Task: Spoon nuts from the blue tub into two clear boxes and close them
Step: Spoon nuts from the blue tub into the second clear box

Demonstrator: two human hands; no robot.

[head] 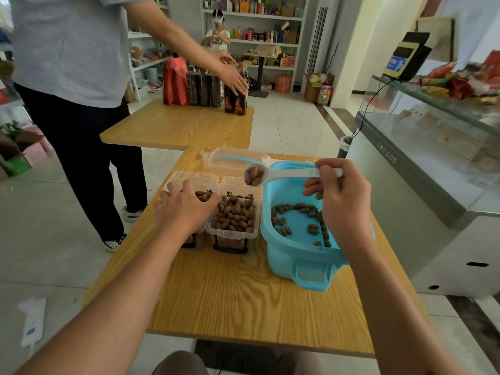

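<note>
2 clear boxes (pixel 234 220) open on table (pixel 243 293). Left hand (pixel 186 209) fingers spread over left box. Right hand (pixel 341 196) fingers pinching loaded spoon (pixel 259 175) above blue tub (pixel 297 255).

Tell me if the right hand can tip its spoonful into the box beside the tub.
Probably yes: the right hand holds the spoon just above that open box, with nothing between them, though nuts already reach its rim.

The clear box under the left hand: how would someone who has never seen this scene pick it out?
Start at the blue tub on the near wooden table. Two clear boxes stand side by side to its left. The one meant is the far-left box, not touching the tub; unlike its neighbour, brim-full and uncovered, the left hand rests over it.
</note>
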